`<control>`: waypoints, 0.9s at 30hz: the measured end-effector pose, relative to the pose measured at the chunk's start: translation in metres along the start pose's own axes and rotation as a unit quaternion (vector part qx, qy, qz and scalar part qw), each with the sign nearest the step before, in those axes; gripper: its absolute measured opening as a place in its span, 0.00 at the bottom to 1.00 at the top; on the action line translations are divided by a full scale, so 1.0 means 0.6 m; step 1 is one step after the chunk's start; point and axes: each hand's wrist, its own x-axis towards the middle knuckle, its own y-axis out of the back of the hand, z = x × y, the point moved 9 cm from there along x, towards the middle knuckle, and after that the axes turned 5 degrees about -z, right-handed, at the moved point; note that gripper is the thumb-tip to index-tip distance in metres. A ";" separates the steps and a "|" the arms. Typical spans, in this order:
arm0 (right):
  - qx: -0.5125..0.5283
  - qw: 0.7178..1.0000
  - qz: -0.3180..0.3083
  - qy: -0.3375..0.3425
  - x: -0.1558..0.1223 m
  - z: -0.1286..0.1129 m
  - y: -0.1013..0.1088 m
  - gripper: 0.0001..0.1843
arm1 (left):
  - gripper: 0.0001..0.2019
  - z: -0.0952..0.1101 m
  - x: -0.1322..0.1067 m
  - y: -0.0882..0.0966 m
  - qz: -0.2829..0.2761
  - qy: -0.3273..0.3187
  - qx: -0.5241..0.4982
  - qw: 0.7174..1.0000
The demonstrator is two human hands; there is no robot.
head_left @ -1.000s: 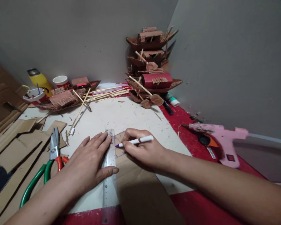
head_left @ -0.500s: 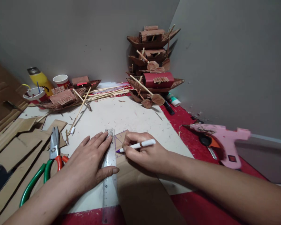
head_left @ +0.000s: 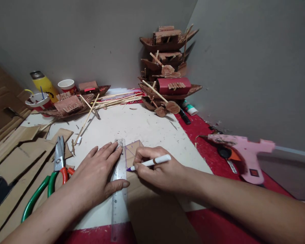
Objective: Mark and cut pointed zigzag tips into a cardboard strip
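A clear plastic ruler (head_left: 119,200) lies lengthwise along the left edge of a brown cardboard piece (head_left: 157,217). My left hand (head_left: 101,169) presses flat on the ruler, fingers stretched out and thumb apart. In my right hand (head_left: 157,169) is a white marker (head_left: 155,160) with a brown band, gripped like a pen. Its purple tip meets the cardboard right beside the ruler's edge. Purple lines (head_left: 132,149) are drawn on the far end of the cardboard. Part of the ruler is hidden beneath my left fingers.
Green-handled scissors (head_left: 51,184) and cardboard scraps (head_left: 20,159) lie on the left. A pink glue gun (head_left: 246,152) is at the right. Behind are stacked cardboard boats (head_left: 173,86), thin sticks (head_left: 117,101), paper cups (head_left: 66,84) and a yellow bottle (head_left: 44,84).
My right hand has slid the marker tip slightly toward me along the ruler's edge, uncovering more purple lines. My left hand stays in place on the ruler.
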 end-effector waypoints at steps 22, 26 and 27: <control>0.010 1.000 0.000 0.016 -0.002 0.002 -0.001 0.07 | 0.43 -0.002 -0.001 -0.003 0.005 -0.007 0.005 1.000; 0.056 0.998 0.026 -0.011 0.000 0.006 0.012 0.06 | 0.41 0.000 -0.002 0.001 0.014 -0.010 0.007 1.000; 0.080 0.995 0.045 -0.027 -0.001 0.012 0.019 0.05 | 0.41 0.000 -0.004 0.001 0.017 -0.010 0.008 1.000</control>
